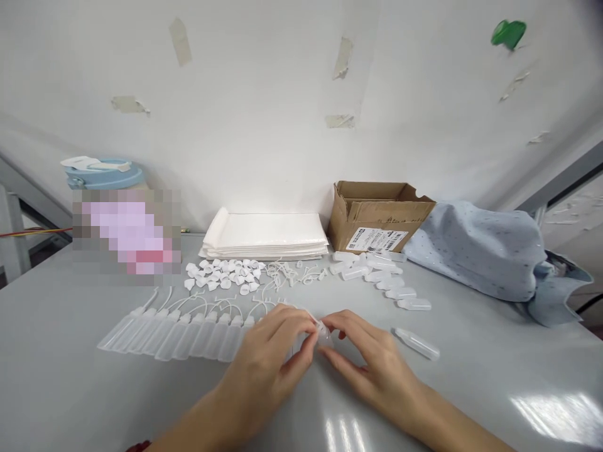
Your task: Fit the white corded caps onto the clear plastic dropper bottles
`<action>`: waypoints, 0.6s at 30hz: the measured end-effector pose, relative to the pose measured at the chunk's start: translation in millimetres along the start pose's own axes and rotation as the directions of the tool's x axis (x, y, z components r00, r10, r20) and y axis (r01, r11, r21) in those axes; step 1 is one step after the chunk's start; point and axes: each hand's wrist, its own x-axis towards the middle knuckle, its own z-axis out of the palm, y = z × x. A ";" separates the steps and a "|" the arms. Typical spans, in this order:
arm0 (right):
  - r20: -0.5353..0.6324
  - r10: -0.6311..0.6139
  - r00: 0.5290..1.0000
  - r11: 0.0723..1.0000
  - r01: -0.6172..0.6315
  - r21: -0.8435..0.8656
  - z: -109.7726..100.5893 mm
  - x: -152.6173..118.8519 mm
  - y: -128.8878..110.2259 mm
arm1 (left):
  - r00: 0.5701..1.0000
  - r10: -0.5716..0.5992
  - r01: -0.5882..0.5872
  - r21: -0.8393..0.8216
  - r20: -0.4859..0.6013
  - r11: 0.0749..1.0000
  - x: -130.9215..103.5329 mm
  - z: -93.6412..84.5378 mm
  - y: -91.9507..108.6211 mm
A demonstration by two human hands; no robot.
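Note:
My left hand [268,364] and my right hand [367,361] meet at the middle of the grey table [70,389], both pinching a small clear plastic bottle [323,334] between their fingertips. Left of my hands lies a neat row of several clear bottles with strapped caps [179,333]. One loose clear bottle [417,344] lies just right of my right hand. Behind the row sits a pile of small white heart-shaped caps [223,276] and a tangle of thin white straps [292,274].
Several more clear bottles [377,276] lie near an open cardboard box [377,216] at the back. A stack of white sheets [266,235] rests against the wall. A blue cloth [485,251] lies at the right, and a blue-lidded container [103,174] stands at the left.

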 end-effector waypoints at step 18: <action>0.033 0.372 0.928 0.842 -0.352 0.408 3.3 6.9 -3.2 | 0.926 0.325 -0.376 0.523 0.190 0.765 -4.3 0.4 1.7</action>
